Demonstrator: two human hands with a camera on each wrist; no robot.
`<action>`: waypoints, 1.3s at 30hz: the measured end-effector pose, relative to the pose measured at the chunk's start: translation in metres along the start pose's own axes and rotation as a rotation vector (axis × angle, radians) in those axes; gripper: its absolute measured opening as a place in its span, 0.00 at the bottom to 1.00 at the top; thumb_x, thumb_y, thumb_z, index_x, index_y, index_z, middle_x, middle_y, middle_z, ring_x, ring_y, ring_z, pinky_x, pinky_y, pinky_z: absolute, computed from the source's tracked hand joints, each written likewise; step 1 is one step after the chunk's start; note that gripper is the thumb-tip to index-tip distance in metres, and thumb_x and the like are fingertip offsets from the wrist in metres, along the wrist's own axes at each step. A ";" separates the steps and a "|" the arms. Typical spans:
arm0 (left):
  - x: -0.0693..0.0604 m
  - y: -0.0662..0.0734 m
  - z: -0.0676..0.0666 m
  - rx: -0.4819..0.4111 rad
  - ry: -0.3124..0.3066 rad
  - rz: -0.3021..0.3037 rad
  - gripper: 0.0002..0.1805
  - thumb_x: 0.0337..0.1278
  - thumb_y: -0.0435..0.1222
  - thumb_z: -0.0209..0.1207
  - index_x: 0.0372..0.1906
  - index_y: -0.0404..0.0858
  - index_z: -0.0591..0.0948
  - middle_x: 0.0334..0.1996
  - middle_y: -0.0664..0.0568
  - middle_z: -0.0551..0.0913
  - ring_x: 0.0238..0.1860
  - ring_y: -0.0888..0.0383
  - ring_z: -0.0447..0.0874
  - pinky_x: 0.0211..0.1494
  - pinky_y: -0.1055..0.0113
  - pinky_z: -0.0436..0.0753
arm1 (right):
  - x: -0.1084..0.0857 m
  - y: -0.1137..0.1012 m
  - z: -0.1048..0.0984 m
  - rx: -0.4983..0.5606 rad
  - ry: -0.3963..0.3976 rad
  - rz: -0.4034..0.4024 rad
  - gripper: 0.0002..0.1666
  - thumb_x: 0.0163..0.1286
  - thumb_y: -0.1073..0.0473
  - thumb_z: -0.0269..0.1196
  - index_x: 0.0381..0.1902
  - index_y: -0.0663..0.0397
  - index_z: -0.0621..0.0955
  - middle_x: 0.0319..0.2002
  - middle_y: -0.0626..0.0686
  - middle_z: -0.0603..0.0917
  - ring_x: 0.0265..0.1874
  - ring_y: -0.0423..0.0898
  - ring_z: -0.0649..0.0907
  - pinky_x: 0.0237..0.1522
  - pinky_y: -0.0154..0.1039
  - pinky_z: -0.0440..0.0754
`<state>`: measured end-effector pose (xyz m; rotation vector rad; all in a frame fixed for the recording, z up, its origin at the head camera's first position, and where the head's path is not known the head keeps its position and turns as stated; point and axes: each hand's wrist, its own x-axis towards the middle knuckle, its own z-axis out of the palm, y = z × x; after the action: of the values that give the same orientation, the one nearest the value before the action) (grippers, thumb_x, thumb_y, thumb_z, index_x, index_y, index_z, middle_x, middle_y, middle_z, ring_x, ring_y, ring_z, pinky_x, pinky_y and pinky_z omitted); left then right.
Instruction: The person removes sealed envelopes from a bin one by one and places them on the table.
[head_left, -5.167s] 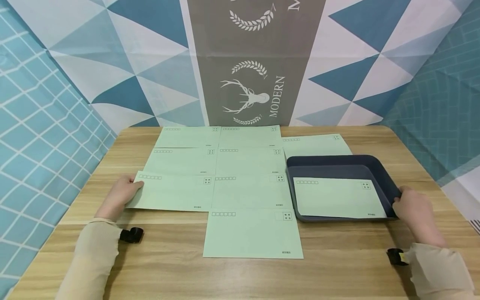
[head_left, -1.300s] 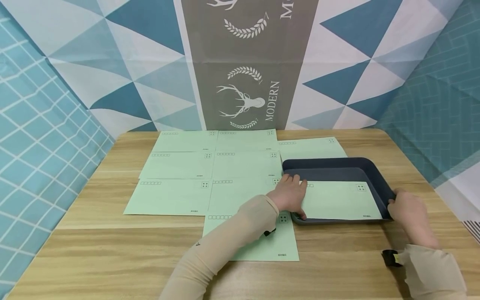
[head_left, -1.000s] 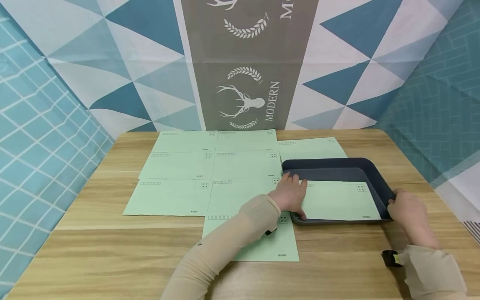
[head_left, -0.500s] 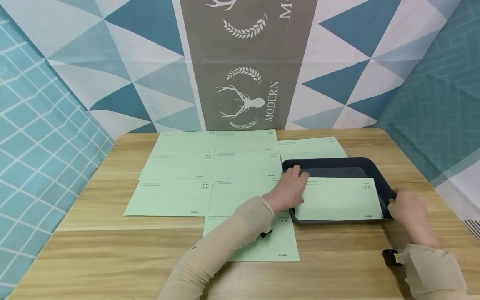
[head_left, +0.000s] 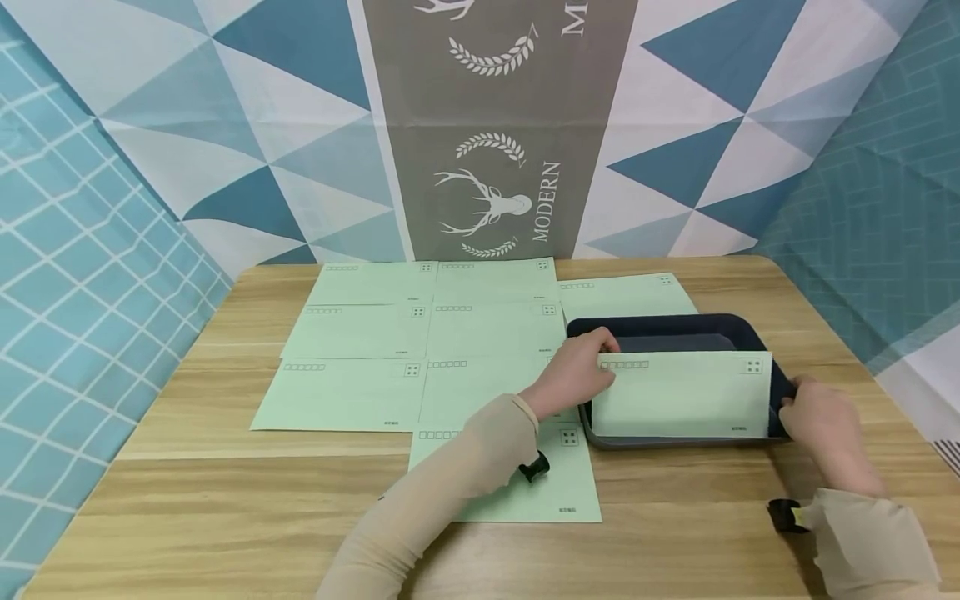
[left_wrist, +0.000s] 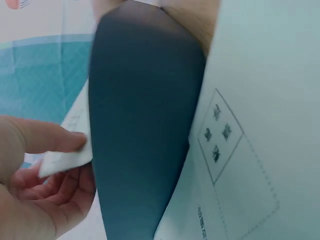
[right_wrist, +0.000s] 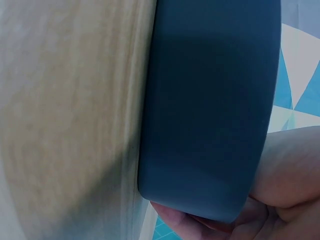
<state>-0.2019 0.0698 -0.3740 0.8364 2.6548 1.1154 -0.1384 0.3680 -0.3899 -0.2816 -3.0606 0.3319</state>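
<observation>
A pale green envelope (head_left: 686, 396) is lifted and tilted over the front part of a dark blue-grey tray (head_left: 660, 325). My left hand (head_left: 573, 373) pinches its left end between thumb and fingers, as the left wrist view also shows with the envelope's corner (left_wrist: 70, 157). At the tray's right front corner my right hand (head_left: 825, 425) grips the rim; in the right wrist view, fingers (right_wrist: 182, 222) curl under the tray wall (right_wrist: 210, 110). The envelope hides much of the tray's floor.
Several more green envelopes (head_left: 367, 329) lie in rows left of the tray, one (head_left: 577, 492) nearer the front under my left forearm. Another envelope (head_left: 630, 292) lies behind the tray, partly covered. Everything sits on a wooden table (head_left: 247, 517) against a patterned backdrop (head_left: 480, 125).
My left hand left the leftmost front envelope, came to the tray, and pinched and raised the envelope inside, which now stands tilted and slightly right. My right hand stays on the tray.
</observation>
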 end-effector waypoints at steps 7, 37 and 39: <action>-0.008 -0.002 -0.011 -0.180 0.096 0.028 0.09 0.56 0.33 0.56 0.42 0.43 0.75 0.19 0.55 0.71 0.14 0.62 0.64 0.21 0.74 0.67 | 0.000 0.002 -0.001 0.006 0.005 -0.021 0.20 0.57 0.69 0.51 0.42 0.86 0.68 0.35 0.79 0.74 0.30 0.74 0.73 0.29 0.58 0.71; -0.055 -0.028 -0.062 -0.486 0.279 -0.041 0.11 0.65 0.33 0.47 0.51 0.41 0.69 0.51 0.48 0.78 0.22 0.62 0.81 0.26 0.68 0.79 | -0.002 0.003 0.003 0.033 0.035 -0.017 0.20 0.57 0.68 0.50 0.42 0.86 0.68 0.37 0.81 0.73 0.33 0.76 0.72 0.30 0.60 0.70; -0.064 -0.025 -0.071 -0.485 0.292 -0.057 0.11 0.65 0.32 0.46 0.51 0.38 0.69 0.51 0.46 0.78 0.18 0.62 0.78 0.26 0.69 0.78 | -0.002 0.003 0.002 0.028 0.032 -0.021 0.21 0.57 0.68 0.50 0.43 0.86 0.68 0.38 0.81 0.73 0.33 0.77 0.71 0.31 0.61 0.71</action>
<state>-0.1831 -0.0230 -0.3456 0.5325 2.4125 1.8800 -0.1361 0.3698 -0.3927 -0.2513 -3.0230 0.3650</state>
